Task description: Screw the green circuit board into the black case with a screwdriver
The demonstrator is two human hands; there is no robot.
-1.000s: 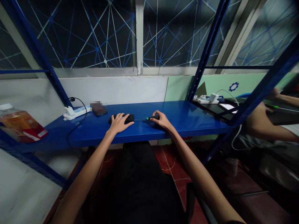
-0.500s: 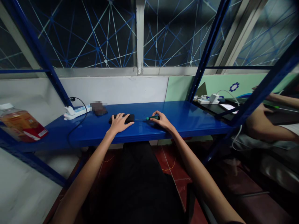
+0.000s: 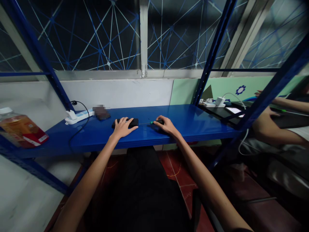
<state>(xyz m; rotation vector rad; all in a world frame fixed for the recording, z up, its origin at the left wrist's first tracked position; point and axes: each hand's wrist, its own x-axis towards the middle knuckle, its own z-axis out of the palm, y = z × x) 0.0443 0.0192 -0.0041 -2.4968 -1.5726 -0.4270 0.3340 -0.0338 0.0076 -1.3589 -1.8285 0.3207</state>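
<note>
A flat black rectangular device [image 3: 135, 122] lies on the blue workbench. My left hand [image 3: 122, 127] is laid over it, fingers spread across the top and thumb along the near side, holding it against the bench. My right hand [image 3: 166, 125] is closed around the dark handle of a screwdriver with a green collar [image 3: 152, 122]. Its thin shaft lies nearly level and points left, with the tip at the device's right end. Whether the tip is seated in anything is too small to tell. Part of the handle is hidden by my fingers.
Left on the blue workbench [image 3: 185, 117] are a white power strip [image 3: 79, 116] with a black cable, a blurred dark object [image 3: 101, 112] and a bottle of orange-brown liquid [image 3: 23, 129]. Blue rack posts rise at both sides. A co-worker's arm [image 3: 265, 124] is at the right bench.
My right fingers have shifted on the screwdriver handle and now cover more of it. My left hand and the black device stay in place; the view has moved very slightly.
</note>
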